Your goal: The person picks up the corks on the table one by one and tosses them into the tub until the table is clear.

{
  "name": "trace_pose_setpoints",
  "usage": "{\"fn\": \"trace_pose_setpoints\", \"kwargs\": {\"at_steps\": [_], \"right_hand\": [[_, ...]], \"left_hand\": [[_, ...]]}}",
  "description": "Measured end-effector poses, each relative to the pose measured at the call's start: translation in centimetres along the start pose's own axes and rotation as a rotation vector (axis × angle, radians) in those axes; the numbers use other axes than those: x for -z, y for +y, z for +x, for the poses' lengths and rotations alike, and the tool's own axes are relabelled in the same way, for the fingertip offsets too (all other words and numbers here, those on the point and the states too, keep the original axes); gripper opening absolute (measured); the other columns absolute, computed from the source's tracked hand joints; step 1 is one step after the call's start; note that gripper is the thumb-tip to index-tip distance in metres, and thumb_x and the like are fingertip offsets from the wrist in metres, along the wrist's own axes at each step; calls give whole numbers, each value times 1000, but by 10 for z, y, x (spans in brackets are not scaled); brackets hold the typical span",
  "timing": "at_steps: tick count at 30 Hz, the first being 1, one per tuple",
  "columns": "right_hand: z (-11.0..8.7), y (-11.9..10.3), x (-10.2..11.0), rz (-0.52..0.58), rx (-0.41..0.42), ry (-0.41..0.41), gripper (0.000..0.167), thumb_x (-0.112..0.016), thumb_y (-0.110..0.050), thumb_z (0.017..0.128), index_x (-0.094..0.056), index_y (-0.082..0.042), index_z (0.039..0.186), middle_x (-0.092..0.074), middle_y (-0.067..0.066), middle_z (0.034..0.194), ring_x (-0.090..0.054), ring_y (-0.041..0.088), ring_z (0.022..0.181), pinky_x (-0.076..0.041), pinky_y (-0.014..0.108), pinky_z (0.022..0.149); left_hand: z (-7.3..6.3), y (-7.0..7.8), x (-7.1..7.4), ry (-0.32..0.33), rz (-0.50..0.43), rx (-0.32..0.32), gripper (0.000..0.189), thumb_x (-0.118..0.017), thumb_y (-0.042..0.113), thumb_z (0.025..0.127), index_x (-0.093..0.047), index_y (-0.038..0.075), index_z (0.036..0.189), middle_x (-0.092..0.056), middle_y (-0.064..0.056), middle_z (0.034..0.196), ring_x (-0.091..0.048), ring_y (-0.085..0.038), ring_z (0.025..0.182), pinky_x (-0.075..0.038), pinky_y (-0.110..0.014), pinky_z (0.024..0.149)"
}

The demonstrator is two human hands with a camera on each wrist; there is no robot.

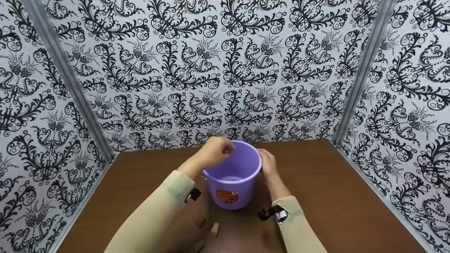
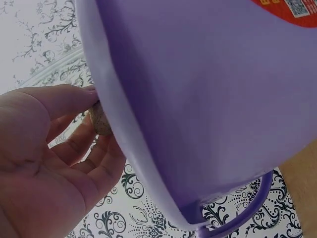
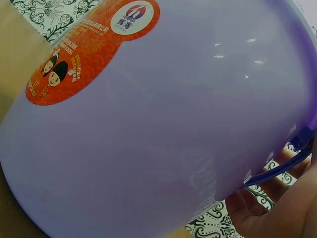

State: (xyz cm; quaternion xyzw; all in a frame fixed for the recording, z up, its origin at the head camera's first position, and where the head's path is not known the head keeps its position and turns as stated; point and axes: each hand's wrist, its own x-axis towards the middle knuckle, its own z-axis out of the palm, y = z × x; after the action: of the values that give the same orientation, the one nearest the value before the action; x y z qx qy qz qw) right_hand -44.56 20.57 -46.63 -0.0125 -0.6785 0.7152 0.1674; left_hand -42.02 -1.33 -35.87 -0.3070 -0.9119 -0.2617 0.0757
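A purple bucket (image 1: 232,195) with an orange-red label stands upright on the table. My left hand (image 1: 216,151) is over its left rim, thumb and fingers pinching a cork (image 2: 100,119); the bucket's rim partly covers the cork in the left wrist view. On the right side, my right hand (image 1: 268,162) grips the bucket just at the rim, beside the blue-purple handle (image 3: 277,171). Its fingers are partly hidden behind the bucket wall. Inside the bucket, the visible part of the floor (image 1: 230,178) is bare.
Near the front of the brown table (image 1: 309,196), a cork (image 1: 214,229) lies between my forearms, with another cork (image 1: 199,246) closer to me and a third cork (image 1: 201,222) beside the left sleeve. Patterned walls (image 1: 225,70) enclose the back and sides.
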Motion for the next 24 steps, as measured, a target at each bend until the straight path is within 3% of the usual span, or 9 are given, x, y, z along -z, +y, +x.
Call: {"fn": "trace_pose_setpoints", "kwargs": {"at_steps": [9, 13, 16, 24], "right_hand": [[1, 4, -1, -3, 13, 4, 31, -55, -10, 101, -75, 10, 115, -81, 14, 107, -66, 2, 90, -50, 22, 90], [1, 5, -1, -7, 21, -8, 32, -53, -7, 102, -72, 14, 117, -79, 21, 110, -65, 3, 89, -50, 21, 89], [-7, -9, -1, -13, 27, -18, 32, -52, -3, 102, -69, 17, 118, -76, 28, 114, -67, 6, 91, -50, 22, 90], [0, 3, 0, 17, 13, 1, 32, -55, -9, 102, -72, 13, 118, -79, 18, 110, -65, 4, 89, -51, 23, 90]], "left_hand": [[1, -7, -2, -13, 42, -21, 31, -60, -12, 84, -79, 10, 94, -66, -3, 90, -61, -18, 85, -58, -27, 74], [3, -10, -2, -14, 29, -25, 29, -61, -10, 87, -79, 8, 100, -70, -6, 95, -65, -18, 89, -60, -27, 78], [4, -10, -3, -7, 22, -20, 28, -67, -4, 91, -79, 8, 113, -74, -7, 105, -69, -20, 96, -62, -29, 86], [6, -7, 2, 8, -11, -6, 29, -70, -1, 92, -76, 7, 119, -74, -10, 117, -71, -27, 108, -62, -36, 94]]}}
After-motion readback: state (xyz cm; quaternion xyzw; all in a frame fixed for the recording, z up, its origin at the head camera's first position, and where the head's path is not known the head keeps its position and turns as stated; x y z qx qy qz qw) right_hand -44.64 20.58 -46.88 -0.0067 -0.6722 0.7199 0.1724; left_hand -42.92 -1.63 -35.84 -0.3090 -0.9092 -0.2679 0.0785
